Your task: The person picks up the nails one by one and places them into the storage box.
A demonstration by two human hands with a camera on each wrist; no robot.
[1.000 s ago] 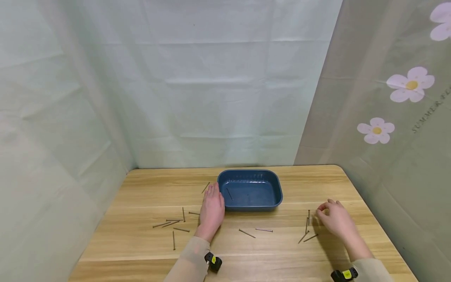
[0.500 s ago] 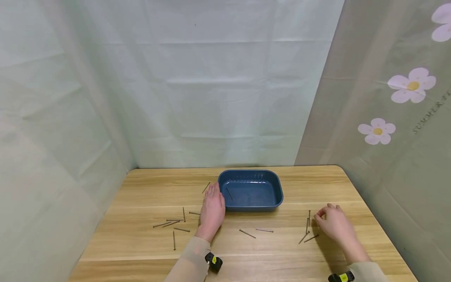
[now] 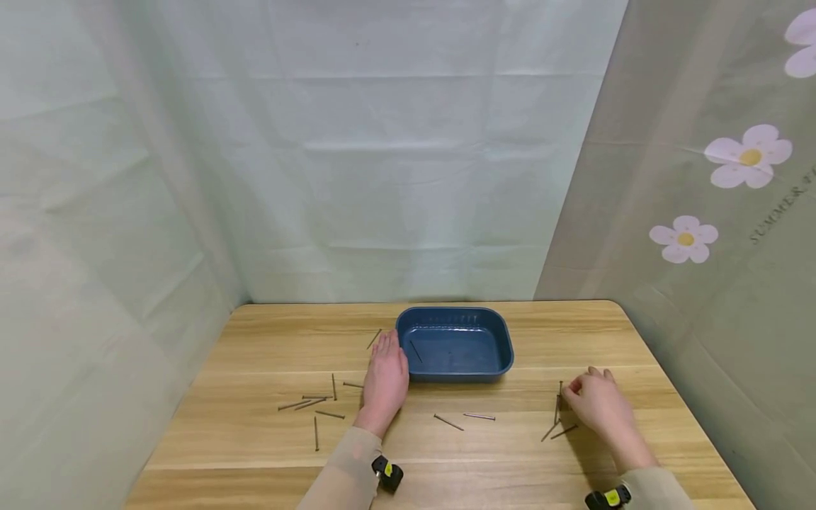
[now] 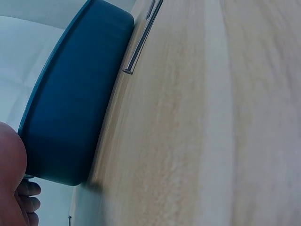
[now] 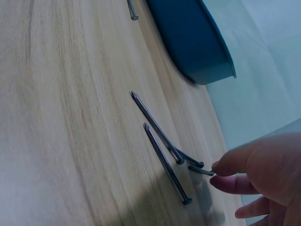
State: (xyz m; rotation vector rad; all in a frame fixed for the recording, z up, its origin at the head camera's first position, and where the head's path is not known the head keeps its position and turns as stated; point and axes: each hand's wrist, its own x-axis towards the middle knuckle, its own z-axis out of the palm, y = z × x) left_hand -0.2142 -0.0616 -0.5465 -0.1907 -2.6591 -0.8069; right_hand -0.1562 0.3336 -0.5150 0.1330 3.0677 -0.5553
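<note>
My left hand [image 3: 385, 379] rests against the left side of a dark blue rectangular tray [image 3: 455, 377], its fingers straight along the wall. One nail [image 3: 416, 351] lies in the tray. On the right, my right hand [image 3: 599, 400] is beside a small group of nails on the table. In the right wrist view, its thumb [image 5: 230, 161] and index finger [image 5: 233, 184] are slightly apart, with the head of one nail [image 5: 201, 170] right at the gap between their tips. Two larger-looking nails lie closer to the camera, one of them this nail [image 5: 167, 165].
Several nails [image 3: 312, 403] lie scattered on the wooden table [image 3: 223, 453] left of my left hand. One nail [image 3: 374, 338] lies behind that hand. Two more, including this nail [image 3: 479, 416], lie in front of the tray. Pale cloth [image 3: 408, 177] hangs behind the table.
My right hand has moved left and a little down, bringing its fingertips to the nails. The left hand stays at the tray.
</note>
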